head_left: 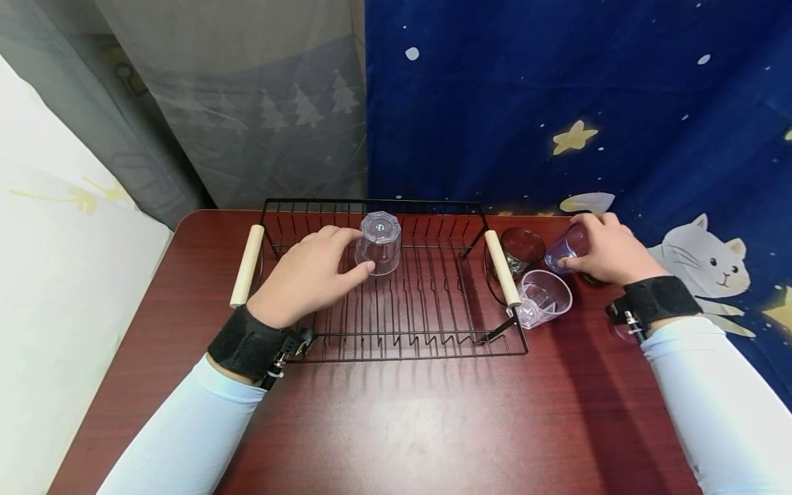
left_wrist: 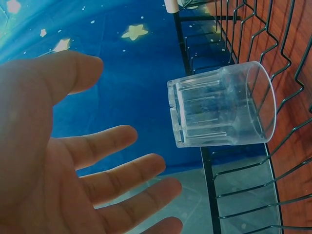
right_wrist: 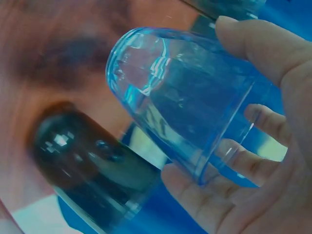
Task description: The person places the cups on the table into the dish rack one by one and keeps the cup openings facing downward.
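A clear faceted cup (head_left: 379, 249) stands upside down on the black wire dish rack (head_left: 402, 358). Beside it is my left hand (head_left: 309, 276), fingers spread; the left wrist view shows a gap between the fingers and the clear cup (left_wrist: 222, 109). Off the rack's right end, my right hand (head_left: 609, 249) holds a see-through blue cup (head_left: 562, 253). In the right wrist view, thumb and fingers grip the rim end of the blue cup (right_wrist: 180, 92), which is tilted.
Right of the rack's wooden handle (head_left: 502, 269) are a dark cup (head_left: 522, 246) and a clear cup (head_left: 547, 295) lying tipped. Another dark cup (right_wrist: 97, 165) shows below the held one in the right wrist view. A blue curtain (head_left: 470, 124) hangs behind the table.
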Available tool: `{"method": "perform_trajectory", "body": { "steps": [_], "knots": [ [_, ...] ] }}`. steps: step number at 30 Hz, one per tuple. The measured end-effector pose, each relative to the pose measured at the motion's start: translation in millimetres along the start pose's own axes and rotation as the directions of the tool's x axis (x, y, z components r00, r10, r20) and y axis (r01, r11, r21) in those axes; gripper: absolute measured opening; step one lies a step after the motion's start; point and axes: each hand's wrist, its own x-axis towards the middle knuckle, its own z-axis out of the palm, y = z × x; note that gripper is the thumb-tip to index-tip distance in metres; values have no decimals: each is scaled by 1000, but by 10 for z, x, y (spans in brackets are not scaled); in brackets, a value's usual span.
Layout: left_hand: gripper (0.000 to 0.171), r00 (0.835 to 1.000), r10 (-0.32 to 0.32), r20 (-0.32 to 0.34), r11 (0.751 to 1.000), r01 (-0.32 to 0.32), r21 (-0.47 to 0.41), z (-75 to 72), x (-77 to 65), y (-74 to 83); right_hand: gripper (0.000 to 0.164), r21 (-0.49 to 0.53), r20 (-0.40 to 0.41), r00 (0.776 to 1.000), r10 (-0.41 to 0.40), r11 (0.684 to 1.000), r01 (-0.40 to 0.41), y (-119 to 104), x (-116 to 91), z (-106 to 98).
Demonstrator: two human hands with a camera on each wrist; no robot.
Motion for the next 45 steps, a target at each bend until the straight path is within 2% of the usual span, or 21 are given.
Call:
{"method": "perform_trajectory", "body": {
  "steps": [7, 13, 20, 25, 29, 37, 41, 45],
  "knots": [
    [70, 1000, 16, -26, 999, -17, -36, -12, 8, 8, 85, -9, -96, 995, -40, 999, 39, -87, -136, -358],
    [69, 999, 25, -37, 999, -27, -47, -14, 13, 18, 87, 6, -151, 987, -55, 998, 56, -264, -215, -566],
    [67, 999, 39, -34, 998, -40, -44, -17, 4, 36, 86, 25, -233, 964, -126, 990, 136, -607, -308, -705],
    [69, 999, 45, -21, 999, -46, -23, -37, 19, 64, 87, 94, -287, 941, -180, 972, 214, -834, -332, -724],
    [70, 999, 47, -16, 999, -47, -10, -46, 35, 90, 87, 160, -318, 923, -216, 947, 277, -993, -325, -663],
    [68, 998, 68, -5, 998, -68, -11, -26, 76, 166, 83, 284, -293, 915, -278, 888, 361, -1361, -327, -515],
    [69, 996, 86, 3, 996, -86, -15, -1, 95, 223, 82, 380, -257, 913, -317, 835, 397, -1543, -352, -436],
    [73, 993, 115, 16, 993, -115, -21, 24, 106, 292, 81, 502, -215, 908, -360, 757, 419, -1692, -383, -351]
  ]
}}
